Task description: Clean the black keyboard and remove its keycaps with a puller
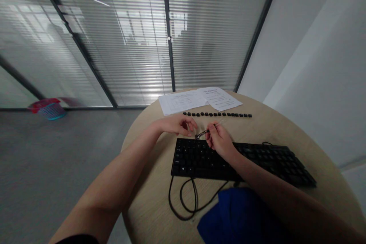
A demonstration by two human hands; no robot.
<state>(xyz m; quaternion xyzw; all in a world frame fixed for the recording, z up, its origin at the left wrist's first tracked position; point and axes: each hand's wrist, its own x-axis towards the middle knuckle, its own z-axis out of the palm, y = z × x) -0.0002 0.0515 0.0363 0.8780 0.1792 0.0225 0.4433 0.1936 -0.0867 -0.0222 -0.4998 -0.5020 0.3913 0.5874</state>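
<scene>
My right hand (219, 139) is closed around a small keycap puller (203, 133), above the top edge of a black keyboard (200, 159). Its dark end points left, with what looks like a black keycap (197, 137) at the tip. Just left of that tip, my left hand (178, 124) hovers with its fingers apart and slightly curled, holding nothing I can see. Beyond both hands, several black keycaps (219, 114) lie in a long row on the round wooden table (151, 137).
Printed paper sheets (183, 101) lie at the table's far side. A looped black cable (196, 198) rests in front of the keyboard, near blue cloth (228, 213). A red and blue basket (53, 110) stands on the floor at left, by the glass partition (137, 65).
</scene>
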